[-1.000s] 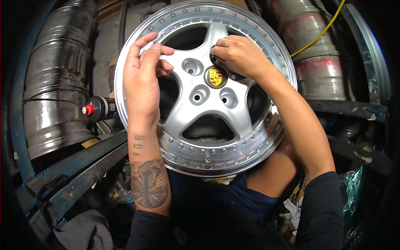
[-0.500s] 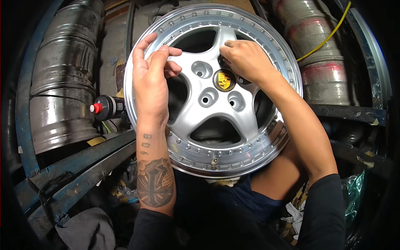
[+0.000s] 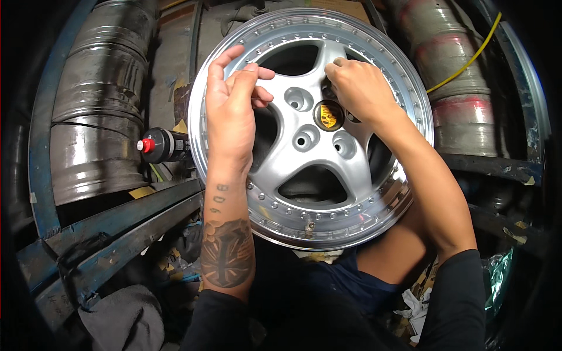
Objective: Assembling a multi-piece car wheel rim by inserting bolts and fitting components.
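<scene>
A silver five-spoke car wheel rim (image 3: 357, 178) with a polished lip and a ring of small bolts lies before me, tilted toward my lap. Its round black centre cap (image 3: 329, 116) carries a yellow emblem. Over the left part of the wheel hovers my left hand (image 3: 233, 111), palm partly turned up, fingers apart and bent, holding nothing. My right hand (image 3: 364, 88) is closed above the upper-right spokes, beside the cap, fingertips down near a lug hole. Whatever its fingers pinch is hidden by the hand.
Metal wheel barrels stand stacked at left (image 3: 99, 111) and right (image 3: 453, 64). A dark bottle with a red cap (image 3: 161, 145) lies left of the wheel. Blue metal frame bars (image 3: 111, 219) run past it. Lower left is a grey cloth (image 3: 126, 316); a yellow cable (image 3: 468, 58) hangs at right.
The whole scene sits slightly further right in the picture, with the wheel and both hands shifted together. Both hands keep nearly the same poses.
</scene>
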Motion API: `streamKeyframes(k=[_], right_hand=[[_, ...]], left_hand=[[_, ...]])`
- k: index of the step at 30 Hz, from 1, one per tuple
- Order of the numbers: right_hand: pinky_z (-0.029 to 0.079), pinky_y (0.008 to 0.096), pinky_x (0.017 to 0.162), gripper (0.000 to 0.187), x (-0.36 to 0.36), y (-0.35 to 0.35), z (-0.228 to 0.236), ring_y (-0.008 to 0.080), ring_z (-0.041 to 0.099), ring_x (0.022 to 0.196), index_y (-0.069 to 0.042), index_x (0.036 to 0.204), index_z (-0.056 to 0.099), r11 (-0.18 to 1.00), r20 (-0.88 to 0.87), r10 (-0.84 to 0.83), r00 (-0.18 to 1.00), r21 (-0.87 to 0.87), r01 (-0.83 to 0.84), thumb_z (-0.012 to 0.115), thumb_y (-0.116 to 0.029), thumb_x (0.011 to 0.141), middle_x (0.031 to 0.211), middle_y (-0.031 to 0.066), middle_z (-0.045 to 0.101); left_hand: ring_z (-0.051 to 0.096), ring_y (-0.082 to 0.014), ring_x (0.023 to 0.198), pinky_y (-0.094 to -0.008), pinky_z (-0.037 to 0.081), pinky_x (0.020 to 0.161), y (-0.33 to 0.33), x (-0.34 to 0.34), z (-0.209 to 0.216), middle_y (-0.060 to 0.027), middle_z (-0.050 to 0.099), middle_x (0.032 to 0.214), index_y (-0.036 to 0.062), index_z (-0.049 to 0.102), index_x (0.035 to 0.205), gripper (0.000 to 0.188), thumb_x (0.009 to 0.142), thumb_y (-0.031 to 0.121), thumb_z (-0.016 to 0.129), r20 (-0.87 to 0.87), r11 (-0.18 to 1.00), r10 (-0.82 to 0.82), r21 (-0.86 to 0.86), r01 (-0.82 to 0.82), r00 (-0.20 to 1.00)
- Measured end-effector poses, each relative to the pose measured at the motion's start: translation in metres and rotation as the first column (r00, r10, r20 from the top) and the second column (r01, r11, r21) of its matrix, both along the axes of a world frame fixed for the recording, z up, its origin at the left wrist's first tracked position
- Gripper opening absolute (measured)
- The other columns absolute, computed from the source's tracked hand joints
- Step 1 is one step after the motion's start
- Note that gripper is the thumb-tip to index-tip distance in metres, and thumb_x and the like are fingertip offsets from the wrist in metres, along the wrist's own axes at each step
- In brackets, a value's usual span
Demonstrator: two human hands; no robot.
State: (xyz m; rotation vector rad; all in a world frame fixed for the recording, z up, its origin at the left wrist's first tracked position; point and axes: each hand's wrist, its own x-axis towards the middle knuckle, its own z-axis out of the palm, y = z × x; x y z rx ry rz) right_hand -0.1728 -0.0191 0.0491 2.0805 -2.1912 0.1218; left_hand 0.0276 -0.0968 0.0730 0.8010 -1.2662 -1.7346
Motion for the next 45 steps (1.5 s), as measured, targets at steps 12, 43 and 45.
streamKeyframes(k=[12, 43, 45], right_hand=[[0.047, 0.0216, 0.063, 0.012, -0.004, 0.082, 0.116, 0.006, 0.058, 0.07, -0.001, 0.086, 0.067, 0.764, 0.943, 0.141, 0.303, -0.298, 0.573, 0.075, -0.009, 0.081, 0.077, 0.0007, 0.066], [0.045, 0.0233, 0.062, 0.011, 0.112, 0.085, 0.104, 0.0061, 0.055, 0.066, 0.0, 0.086, 0.063, 0.901, 0.743, 0.41, -0.53, -0.237, 0.364, 0.069, -0.009, 0.084, 0.072, 0.0014, 0.062], [0.044, 0.0206, 0.062, 0.01, 0.116, 0.086, 0.104, 0.0027, 0.052, 0.066, -0.001, 0.089, 0.064, 0.916, 0.783, 0.382, -0.492, -0.25, 0.314, 0.07, -0.009, 0.085, 0.074, -0.0022, 0.06]], left_hand=[[0.062, -0.0329, 0.114, -0.0365, 0.047, 0.098, -0.003, -0.028, -0.033, -0.0248, 0.064, 0.117, -0.0013, 0.057, 0.127, 0.048, 0.086, 0.023, 0.067, 0.533, 0.841, 0.187, -0.522, 0.146, 0.825], [0.05, -0.0287, 0.119, -0.0496, 0.047, 0.093, -0.01, -0.153, 0.008, -0.0084, 0.043, 0.144, 0.0292, 0.031, 0.149, 0.079, 0.08, 0.029, 0.069, 0.647, -0.505, 0.564, -0.22, 0.835, 0.512], [0.044, -0.0322, 0.127, -0.0541, 0.044, 0.095, -0.005, -0.156, 0.0, -0.0101, 0.036, 0.149, 0.0356, 0.02, 0.152, 0.09, 0.078, 0.031, 0.071, 0.615, -0.468, 0.621, -0.206, 0.859, 0.486]])
